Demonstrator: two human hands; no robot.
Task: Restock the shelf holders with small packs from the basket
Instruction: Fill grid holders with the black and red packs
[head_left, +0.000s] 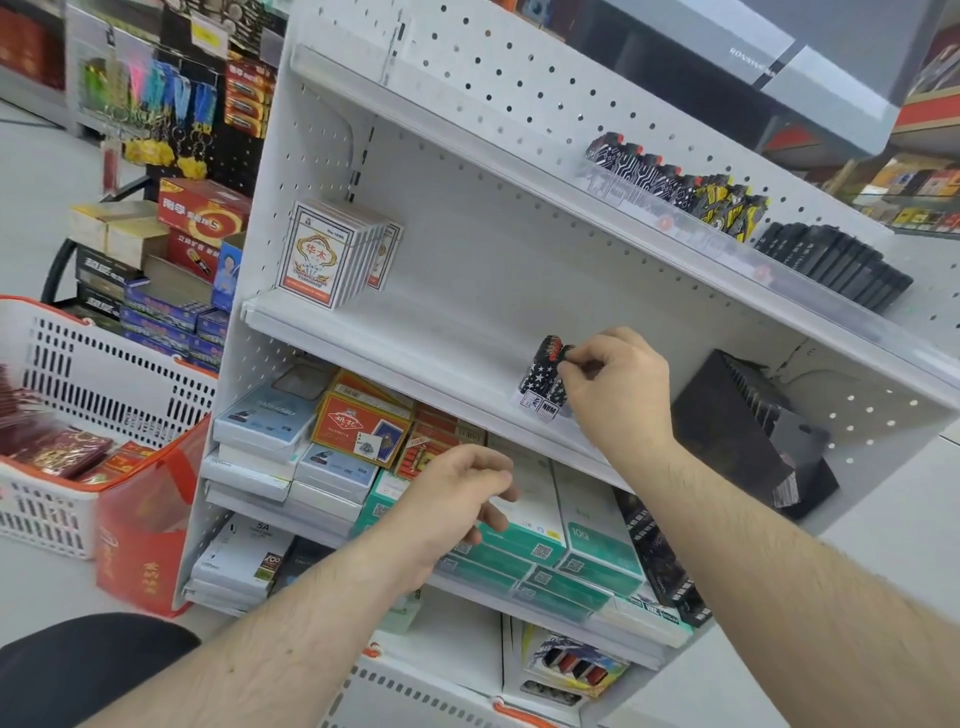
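Head view, centre right: my right hand (613, 384) pinches the red top of a small black star-printed lighter pack (540, 382), standing upright on the bare white middle shelf (415, 338). I judge it light, rigid, slick; the top is the best hold. My left hand (457, 493) hangs loosely curled, holding nothing. White-and-orange plastic basket (104, 364) at left. Black angled holder (737, 415) stands right, apart.

Store clutter around the white pegboard unit, non-task stock only.
Playing-card boxes (332, 254) upright on middle shelf, left end; red card box (358, 423) atop white-blue boxes (270, 415) below; teal boxes (545, 551) just right of them; keychains (156, 98) hang on dark rack far left; red carton (205, 208) beneath them.
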